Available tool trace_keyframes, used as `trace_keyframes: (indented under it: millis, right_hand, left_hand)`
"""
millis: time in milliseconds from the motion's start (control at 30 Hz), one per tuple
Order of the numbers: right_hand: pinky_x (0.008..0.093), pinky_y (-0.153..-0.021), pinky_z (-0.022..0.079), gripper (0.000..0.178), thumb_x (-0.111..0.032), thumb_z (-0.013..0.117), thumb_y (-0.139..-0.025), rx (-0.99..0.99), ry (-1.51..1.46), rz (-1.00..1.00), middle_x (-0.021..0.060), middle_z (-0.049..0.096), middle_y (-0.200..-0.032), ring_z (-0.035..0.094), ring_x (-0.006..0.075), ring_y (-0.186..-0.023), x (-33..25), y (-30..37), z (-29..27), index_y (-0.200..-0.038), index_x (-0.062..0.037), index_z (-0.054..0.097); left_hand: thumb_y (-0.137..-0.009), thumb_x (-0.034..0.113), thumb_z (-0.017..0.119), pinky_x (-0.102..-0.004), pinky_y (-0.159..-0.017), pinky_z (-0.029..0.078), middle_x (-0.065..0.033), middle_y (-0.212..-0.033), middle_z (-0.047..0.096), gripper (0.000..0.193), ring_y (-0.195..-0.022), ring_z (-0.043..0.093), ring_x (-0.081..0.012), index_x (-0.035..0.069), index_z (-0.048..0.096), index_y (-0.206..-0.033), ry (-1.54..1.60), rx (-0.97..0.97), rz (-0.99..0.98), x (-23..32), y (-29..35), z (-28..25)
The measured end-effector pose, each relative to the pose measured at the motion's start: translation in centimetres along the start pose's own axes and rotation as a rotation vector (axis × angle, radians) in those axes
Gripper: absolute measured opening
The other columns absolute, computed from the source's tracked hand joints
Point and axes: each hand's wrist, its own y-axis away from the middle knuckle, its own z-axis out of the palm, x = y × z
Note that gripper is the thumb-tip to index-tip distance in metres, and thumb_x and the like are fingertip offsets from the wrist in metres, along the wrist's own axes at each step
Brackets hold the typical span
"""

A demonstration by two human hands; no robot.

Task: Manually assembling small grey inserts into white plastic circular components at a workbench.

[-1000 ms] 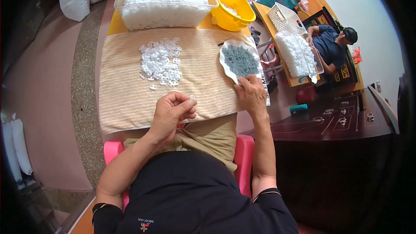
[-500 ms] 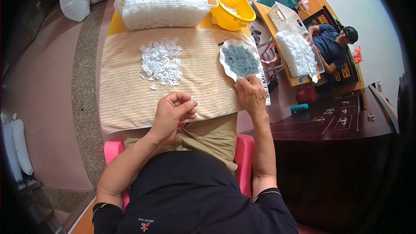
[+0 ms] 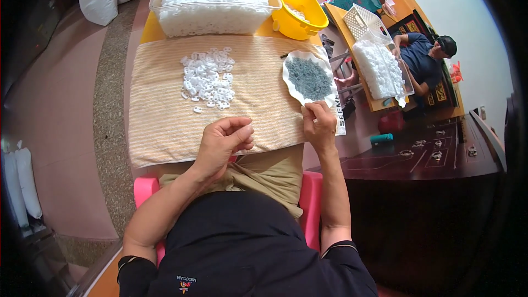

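Note:
My left hand [image 3: 224,142] is closed in a pinch in front of the towel's near edge. The small white plastic piece seen in its fingertips a moment ago is now mostly hidden. My right hand [image 3: 320,126] is pinched at the near rim of a white wavy-edged dish [image 3: 293,92], which holds a heap of tiny grey-green parts [image 3: 309,78]. What its fingertips hold, if anything, is too small to make out. Left of the dish, a loose pile of white plastic pieces [image 3: 208,80], each with two holes, lies on the striped towel [image 3: 258,88].
Beyond the towel stands a clear bin [image 3: 214,22] full of white pieces, with a yellow basin [image 3: 300,22] beside it. To the right, a co-worker [image 3: 421,58] sits at another table with a tub of white pieces [image 3: 379,69]. A dark red tabletop [image 3: 407,159] lies nearer right.
My right hand has drawn back slightly from the dish, its fingers pinched together. My left hand stays nearly in place, and the white piece at its fingertips shows less. The whole view has shifted slightly.

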Motion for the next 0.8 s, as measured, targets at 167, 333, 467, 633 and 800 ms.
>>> trace_keyframes:
  millis: [167, 333, 467, 633, 800]
  right_hand:
    - [0.0252, -0.062, 0.052, 0.007, -0.002, 0.064, -0.086, -0.026, -0.402, 0.279, 0.0075, 0.064, -0.080, 0.063, 0.0137, -0.068, -1.5, 0.4, 0.3, -0.090, 0.0035, 0.064]
    - [0.0253, -0.067, 0.056, 0.010, -0.003, 0.060, -0.090, -0.120, -0.788, 0.474, 0.0084, 0.065, -0.082, 0.066, 0.0153, -0.069, -3.8, 0.2, 0.7, -0.094, 0.0056, 0.062]
    - [0.0275, -0.066, 0.056, 0.012, -0.005, 0.061, -0.090, -0.230, -1.047, 0.602, 0.0097, 0.065, -0.082, 0.066, 0.0159, -0.069, -6.3, -0.5, 1.1, -0.095, 0.0056, 0.062]
    - [0.0280, -0.067, 0.057, 0.012, -0.005, 0.061, -0.090, -0.342, -1.123, 0.569, 0.0100, 0.065, -0.083, 0.066, 0.0158, -0.069, -7.3, -0.5, 2.7, -0.095, 0.0056, 0.062]
    - [0.0277, -0.070, 0.056, 0.014, -0.006, 0.061, -0.091, -0.434, -1.158, 0.547, 0.0092, 0.066, -0.084, 0.066, 0.0146, -0.074, -8.3, -0.5, 3.6, -0.098, 0.0057, 0.063]
  left_hand:
    - [-0.089, 0.011, 0.065, -0.0236, -0.068, 0.055, -0.0057, -0.086, 0.065, 0.023, -0.073, 0.063, -0.0112, 0.000, 0.060, -0.109, -0.029, -0.023, 0.020, -0.2, 0.1, 0.0]
    - [-0.091, 0.014, 0.064, -0.0240, -0.067, 0.055, -0.0045, -0.083, 0.064, 0.020, -0.072, 0.063, -0.0104, 0.001, 0.061, -0.105, 0.019, -0.012, -0.035, 0.5, 0.1, 0.1]
    - [-0.090, 0.014, 0.065, -0.0231, -0.066, 0.054, -0.0041, -0.082, 0.064, 0.019, -0.071, 0.062, -0.0089, 0.000, 0.062, -0.103, 0.034, 0.009, -0.030, 0.1, -0.1, -0.1]
    - [-0.090, 0.013, 0.065, -0.0231, -0.066, 0.055, -0.0043, -0.082, 0.065, 0.018, -0.072, 0.063, -0.0093, 0.000, 0.062, -0.101, 0.053, 0.008, -0.017, -0.2, -0.6, -0.6]
    - [-0.089, 0.010, 0.065, -0.0230, -0.069, 0.055, -0.0053, -0.083, 0.066, 0.015, -0.073, 0.064, -0.0100, 0.000, 0.063, -0.100, 0.098, 0.042, 0.018, -0.1, -0.6, -0.5]
